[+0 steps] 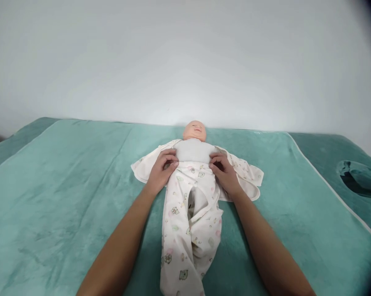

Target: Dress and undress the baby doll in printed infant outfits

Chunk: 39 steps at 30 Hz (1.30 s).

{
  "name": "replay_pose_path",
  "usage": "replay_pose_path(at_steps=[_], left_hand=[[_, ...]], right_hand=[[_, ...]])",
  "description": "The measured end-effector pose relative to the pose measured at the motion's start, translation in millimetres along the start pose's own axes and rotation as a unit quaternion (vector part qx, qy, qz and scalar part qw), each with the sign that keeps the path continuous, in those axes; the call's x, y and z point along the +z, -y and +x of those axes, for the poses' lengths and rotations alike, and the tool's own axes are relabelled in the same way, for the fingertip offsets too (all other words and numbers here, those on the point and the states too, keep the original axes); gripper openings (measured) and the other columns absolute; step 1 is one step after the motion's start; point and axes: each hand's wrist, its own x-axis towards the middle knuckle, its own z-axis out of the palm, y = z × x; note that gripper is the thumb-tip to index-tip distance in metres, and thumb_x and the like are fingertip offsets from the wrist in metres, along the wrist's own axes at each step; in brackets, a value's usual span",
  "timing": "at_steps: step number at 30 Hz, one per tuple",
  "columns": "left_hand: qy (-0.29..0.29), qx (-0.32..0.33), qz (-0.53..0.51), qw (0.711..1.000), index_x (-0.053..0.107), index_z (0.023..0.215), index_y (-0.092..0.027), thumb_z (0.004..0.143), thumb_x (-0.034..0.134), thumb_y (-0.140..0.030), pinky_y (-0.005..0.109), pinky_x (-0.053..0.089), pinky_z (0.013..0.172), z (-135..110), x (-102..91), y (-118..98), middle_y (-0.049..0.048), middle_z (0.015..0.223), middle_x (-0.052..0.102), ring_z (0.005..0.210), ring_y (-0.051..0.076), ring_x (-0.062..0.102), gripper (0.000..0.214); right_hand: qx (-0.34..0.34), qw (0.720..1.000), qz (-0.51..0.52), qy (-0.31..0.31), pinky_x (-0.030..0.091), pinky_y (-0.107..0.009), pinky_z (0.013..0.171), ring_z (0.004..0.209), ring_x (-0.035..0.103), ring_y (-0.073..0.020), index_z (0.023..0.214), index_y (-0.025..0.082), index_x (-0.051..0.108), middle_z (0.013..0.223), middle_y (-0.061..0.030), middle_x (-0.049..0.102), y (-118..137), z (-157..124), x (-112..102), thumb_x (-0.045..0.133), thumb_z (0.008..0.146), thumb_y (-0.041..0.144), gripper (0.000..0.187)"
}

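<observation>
A baby doll (194, 130) lies on its back, head away from me, its torso (194, 150) pale and bare of print. Printed white baby pants (181, 222) cover its lower body, with an opening at the crotch. At the left end of the waistband, my left hand (162, 167) pinches the fabric between thumb and fingers. My right hand (225, 170) does likewise at the right end. Beneath the doll a printed baby jacket (249, 176) lies spread open, its sides reaching out past both hands. The doll's arms and legs are hidden by cloth.
A green sheet (80, 205) with pale edging covers the bed under the doll. Behind it rises a plain white wall (185, 61). On the right, a face hole (361, 179) opens in the darker green bed cover.
</observation>
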Motion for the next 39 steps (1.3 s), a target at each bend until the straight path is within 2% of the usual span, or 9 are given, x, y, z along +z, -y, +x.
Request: replay_pose_path(at_steps=[4,6,9,12,16,24,31,35,39], left_hand=[[0.122,-0.057,-0.014,0.991,0.064,0.094,-0.022,0.084,0.069,-0.036,0.042,0.041,0.108,0.8,-14.4,-1.6,0.0086,0.150,0.046,0.137,0.029,0.044,0.018],[0.131,-0.061,0.006,0.989,0.061,0.091,-0.022,0.084,0.068,-0.036,0.041,0.042,0.107,1.8,-16.7,2.0,0.0075,0.151,0.045,0.137,0.028,0.045,0.018],[0.075,-0.047,0.035,0.995,0.056,0.088,-0.021,0.087,0.064,-0.037,0.038,0.045,0.101,7.3,-8.9,8.0,0.0080,0.141,0.056,0.126,0.025,0.054,0.018],[-0.018,-0.050,0.099,0.994,0.053,0.087,-0.022,0.089,0.060,-0.038,0.034,0.048,0.087,17.5,5.2,8.0,0.0047,0.105,0.070,0.098,0.021,0.063,0.017],[-0.120,-0.073,0.189,0.972,0.052,0.087,-0.024,0.089,0.059,-0.035,0.032,0.044,0.074,26.1,19.0,1.9,-0.0019,0.075,0.064,0.075,0.019,0.060,0.013],[-0.164,-0.052,0.123,0.977,0.059,0.091,-0.022,0.085,0.060,-0.030,0.033,0.048,0.084,21.3,23.9,9.8,0.0014,0.089,0.067,0.085,0.019,0.062,0.010],[-0.099,-0.063,0.114,0.986,0.067,0.098,-0.020,0.083,0.061,-0.029,0.040,0.049,0.095,-17.5,12.6,18.6,0.0067,0.102,0.072,0.098,0.023,0.065,0.019],[-0.047,-0.073,0.098,0.991,0.066,0.115,-0.020,0.083,0.060,-0.028,0.043,0.048,0.100,-44.4,9.4,12.5,0.0078,0.113,0.073,0.104,0.024,0.066,0.033],[-0.044,-0.089,0.080,0.992,0.065,0.120,-0.021,0.085,0.059,-0.031,0.043,0.047,0.102,-44.3,9.2,6.9,0.0079,0.114,0.073,0.107,0.025,0.066,0.038]], right_hand=[[0.030,0.994,-0.003,0.108,0.040,-0.041,0.105,0.132,0.046,-0.0253,0.089,0.025,0.063,0.137,-0.0071,0.052,0.0,1.5,-11.4,0.071,0.084,0.039,0.017],[0.035,0.992,-0.017,0.116,0.041,-0.040,0.105,0.134,0.045,-0.0251,0.086,0.024,0.060,0.141,-0.0075,0.050,2.3,1.4,-13.3,0.070,0.085,0.038,0.017],[0.039,0.996,-0.052,0.068,0.042,-0.040,0.102,0.125,0.053,-0.0239,0.082,0.024,0.054,0.134,-0.0075,0.058,6.5,4.1,-7.5,0.063,0.089,0.037,0.017],[0.058,0.989,-0.135,-0.007,0.044,-0.041,0.092,0.101,0.061,-0.0239,0.083,0.025,0.052,0.109,-0.0063,0.068,8.6,13.5,4.0,0.060,0.089,0.038,0.017],[0.088,0.964,-0.238,-0.086,0.042,-0.040,0.082,0.082,0.056,-0.0240,0.081,0.025,0.052,0.081,-0.0031,0.065,5.5,30.1,16.8,0.058,0.085,0.039,0.016],[0.122,0.963,-0.147,-0.191,0.046,-0.037,0.081,0.082,0.054,-0.0209,0.086,0.024,0.053,0.087,-0.0027,0.060,-6.7,30.8,27.3,0.066,0.077,0.047,0.028],[0.032,0.980,-0.125,-0.150,0.046,-0.040,0.097,0.103,0.058,-0.0214,0.103,0.024,0.062,0.109,-0.0065,0.064,-7.9,-8.8,14.4,0.051,0.086,0.036,0.024],[0.075,0.989,-0.078,-0.103,0.048,-0.041,0.096,0.101,0.063,-0.0228,0.106,0.022,0.065,0.109,-0.0073,0.071,-3.8,-33.0,6.6,0.052,0.084,0.037,0.029],[0.115,0.989,-0.027,-0.088,0.047,-0.043,0.101,0.108,0.064,-0.0224,0.117,0.023,0.064,0.116,-0.0064,0.072,-0.3,-33.0,5.6,0.055,0.084,0.038,0.037]])
